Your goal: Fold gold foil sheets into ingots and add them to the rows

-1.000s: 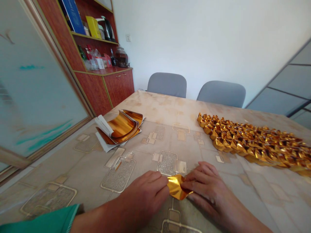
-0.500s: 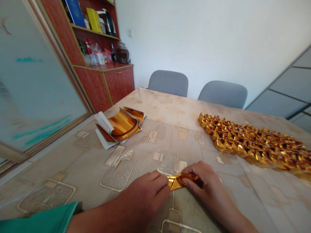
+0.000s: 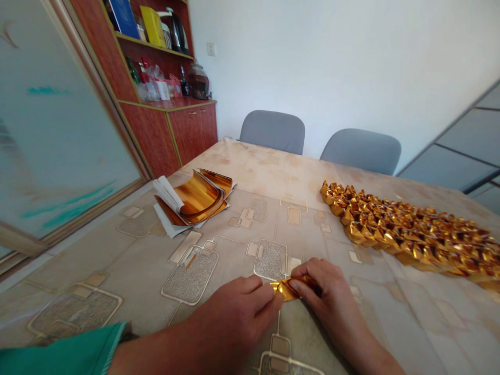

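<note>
A small folded piece of gold foil paper (image 3: 286,290) lies between my hands, low over the tablecloth near the front of the table. My left hand (image 3: 244,307) is closed on its left end, fingers pressed together. Thumb and fingers of my right hand (image 3: 322,291) pinch the right end. Both ends of the piece are partly hidden by my fingers. Off to the right, many folded gold foil pieces (image 3: 406,229) stand packed in rows. A curved stack of flat gold foil sheets (image 3: 199,195) with white backing rests at the left.
The patterned tablecloth (image 3: 230,250) covers the whole table. Two grey chairs (image 3: 272,131) stand at its far side, before a white wall. A wooden cabinet (image 3: 191,127) with bottles and a kettle is at the back left, beside a sliding glass door (image 3: 70,130).
My left fingers have shifted slightly right over the foil piece, so less of it shows. My right hand keeps its pinch almost in place. The view has tilted down a little.
</note>
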### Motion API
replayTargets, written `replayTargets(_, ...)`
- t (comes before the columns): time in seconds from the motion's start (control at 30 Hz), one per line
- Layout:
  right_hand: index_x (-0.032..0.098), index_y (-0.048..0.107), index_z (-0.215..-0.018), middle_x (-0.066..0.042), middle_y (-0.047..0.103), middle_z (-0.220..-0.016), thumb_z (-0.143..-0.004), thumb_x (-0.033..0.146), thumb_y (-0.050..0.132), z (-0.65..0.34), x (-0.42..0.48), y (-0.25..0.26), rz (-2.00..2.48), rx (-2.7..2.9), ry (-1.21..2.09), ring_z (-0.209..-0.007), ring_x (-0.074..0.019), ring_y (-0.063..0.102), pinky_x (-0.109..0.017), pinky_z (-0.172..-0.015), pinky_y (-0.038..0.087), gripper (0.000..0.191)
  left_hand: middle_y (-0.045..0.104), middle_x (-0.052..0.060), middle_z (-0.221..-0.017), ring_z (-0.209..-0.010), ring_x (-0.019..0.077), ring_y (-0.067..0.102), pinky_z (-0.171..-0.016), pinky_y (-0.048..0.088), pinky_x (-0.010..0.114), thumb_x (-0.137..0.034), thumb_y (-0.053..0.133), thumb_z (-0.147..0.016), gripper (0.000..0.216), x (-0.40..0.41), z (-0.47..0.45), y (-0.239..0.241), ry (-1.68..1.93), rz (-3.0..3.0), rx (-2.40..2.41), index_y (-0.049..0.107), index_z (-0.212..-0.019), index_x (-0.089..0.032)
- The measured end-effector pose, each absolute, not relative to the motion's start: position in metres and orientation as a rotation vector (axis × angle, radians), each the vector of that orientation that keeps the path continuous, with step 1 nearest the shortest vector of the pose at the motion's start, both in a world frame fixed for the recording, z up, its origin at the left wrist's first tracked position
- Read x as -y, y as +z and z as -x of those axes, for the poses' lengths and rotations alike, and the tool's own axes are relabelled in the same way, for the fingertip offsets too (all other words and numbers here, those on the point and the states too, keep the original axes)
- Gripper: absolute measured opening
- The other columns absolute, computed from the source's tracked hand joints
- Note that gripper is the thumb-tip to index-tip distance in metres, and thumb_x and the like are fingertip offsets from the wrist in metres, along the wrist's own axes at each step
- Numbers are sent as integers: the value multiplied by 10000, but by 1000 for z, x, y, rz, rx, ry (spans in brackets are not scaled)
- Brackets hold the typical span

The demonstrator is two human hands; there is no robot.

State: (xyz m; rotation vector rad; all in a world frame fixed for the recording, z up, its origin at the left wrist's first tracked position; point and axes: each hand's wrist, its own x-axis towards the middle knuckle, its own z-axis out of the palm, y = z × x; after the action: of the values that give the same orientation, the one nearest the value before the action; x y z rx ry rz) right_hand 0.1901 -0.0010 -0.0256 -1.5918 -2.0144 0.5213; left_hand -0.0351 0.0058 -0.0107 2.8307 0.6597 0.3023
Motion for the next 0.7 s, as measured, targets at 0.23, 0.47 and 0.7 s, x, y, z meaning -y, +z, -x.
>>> replayTargets(0.23,229,628,-772,11,615,-755,-860,194,697,-187,1,-28,1626,2017,442,-732,-207,574,-327,-687,372,118,640,87,-1064,-916,212,569,-878,509,340,-93,502,-898,315,-5,35,-13,292,-2840,-649,560,-1203,-143)
replayTargets(0.47,227,615,-787,2,615,-772,-866,204,694,-186,1,-30,1635,2045,364,-747,-218,575,-350,-704,381,114,647,106,-1104,-950,218,576,-872,508,342,-69,436,-905,377,-3,35,-7,316,-2870,-651,533,-1264,-132)
replayTargets(0.7,234,612,-858,-37,599,-872,-834,239,722,-184,4,-27,1618,2092,86,-826,-267,542,-425,-760,385,112,576,138,-1324,-967,234,558,-878,506,361,-76,505,-848,428,-5,34,-8,249,-2906,-624,533,-1275,-85)
